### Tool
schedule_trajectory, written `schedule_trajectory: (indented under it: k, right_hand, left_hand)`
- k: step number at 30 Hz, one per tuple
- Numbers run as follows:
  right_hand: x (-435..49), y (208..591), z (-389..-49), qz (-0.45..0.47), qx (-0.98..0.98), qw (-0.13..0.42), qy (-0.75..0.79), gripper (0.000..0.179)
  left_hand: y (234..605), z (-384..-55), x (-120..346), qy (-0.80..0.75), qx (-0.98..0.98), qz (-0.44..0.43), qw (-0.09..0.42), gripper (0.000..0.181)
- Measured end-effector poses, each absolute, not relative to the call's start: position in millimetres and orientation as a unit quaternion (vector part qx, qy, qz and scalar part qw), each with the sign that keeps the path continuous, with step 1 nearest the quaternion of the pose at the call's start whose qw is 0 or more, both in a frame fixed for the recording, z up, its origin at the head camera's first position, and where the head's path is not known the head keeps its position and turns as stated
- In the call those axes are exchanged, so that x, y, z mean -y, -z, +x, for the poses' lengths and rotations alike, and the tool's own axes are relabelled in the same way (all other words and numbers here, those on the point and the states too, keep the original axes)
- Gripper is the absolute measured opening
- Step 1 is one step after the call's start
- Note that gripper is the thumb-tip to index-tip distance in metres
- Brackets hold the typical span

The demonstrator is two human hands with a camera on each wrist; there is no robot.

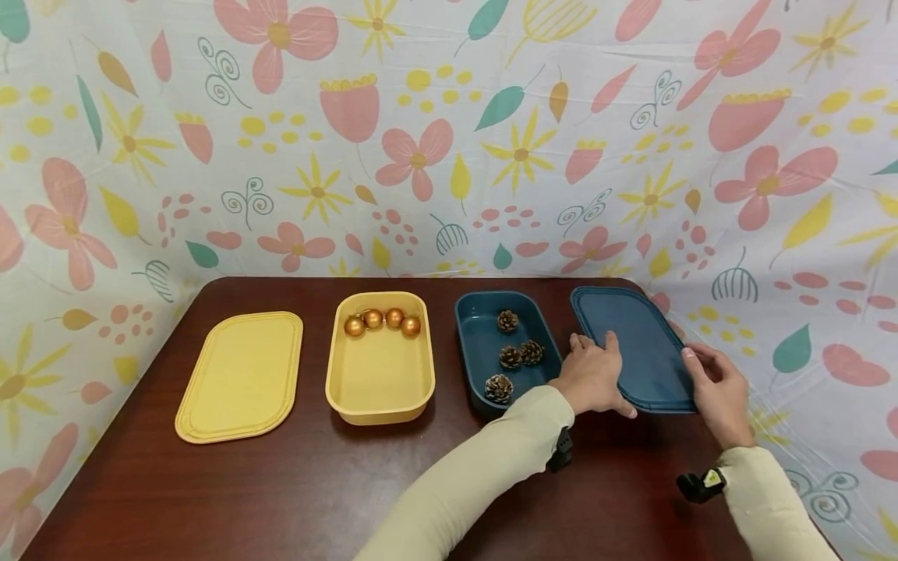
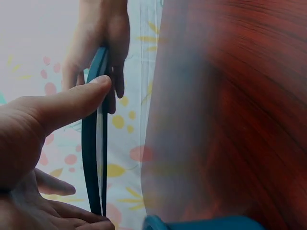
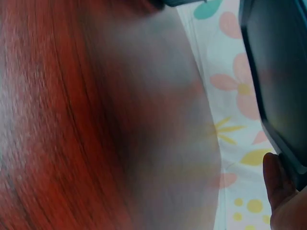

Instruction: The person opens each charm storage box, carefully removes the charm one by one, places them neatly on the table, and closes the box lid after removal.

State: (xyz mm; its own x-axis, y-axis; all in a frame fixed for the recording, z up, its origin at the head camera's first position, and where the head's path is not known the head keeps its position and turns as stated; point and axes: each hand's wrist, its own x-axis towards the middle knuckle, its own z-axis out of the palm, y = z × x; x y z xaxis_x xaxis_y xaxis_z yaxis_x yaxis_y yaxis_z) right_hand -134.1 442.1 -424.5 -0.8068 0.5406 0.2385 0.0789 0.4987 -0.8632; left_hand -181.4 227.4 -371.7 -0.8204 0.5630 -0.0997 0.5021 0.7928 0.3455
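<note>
Both hands hold a dark blue rectangular lid point(image 1: 634, 339) above the right side of the table. The left hand point(image 1: 595, 375) grips its left near corner. In the left wrist view, the thumb point(image 2: 79, 103) lies against the lid's rim, with the fingers spread farther along the edge. At the right edge, the right hand point(image 1: 721, 393) pinches the lid, thumb on top and fingers beneath. Just left of the left hand stands a matching blue box point(image 1: 480, 331), uncovered. Several pine cones point(image 1: 499, 388) lie inside it, and the left forearm passes in front of its near corner.
Left of the blue box, a yellow box point(image 1: 379, 374) holds several shiny gold balls point(image 1: 373, 318) along its far end. A yellow lid point(image 1: 242, 378) lies flat at the far left. Behind the dark wooden table point(image 1: 281, 499) hangs a flowered cloth point(image 1: 435, 78).
</note>
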Motion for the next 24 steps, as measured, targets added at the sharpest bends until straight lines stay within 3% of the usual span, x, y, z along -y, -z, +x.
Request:
schedule_trajectory:
  k: [10,19,24]
  right_hand:
    - [-458.1,435.1,-133.8,-0.210,0.841,0.234,-0.439,0.047]
    - [-463.3,458.1,-139.7,-0.221,0.838,0.223,-0.446,0.045]
    - [-461.1,464.1,-143.1,-0.227,0.839,0.215,-0.445,0.055]
  left_hand:
    - [375.4,-176.9,-258.6,-0.156,-0.947,0.246,0.132,0.118]
    - [385.7,-167.4,-274.3,-0.149,-0.952,0.203,0.172,0.102]
    - [394.4,-165.8,-280.2,-0.121,-0.960,0.188,0.166,0.094]
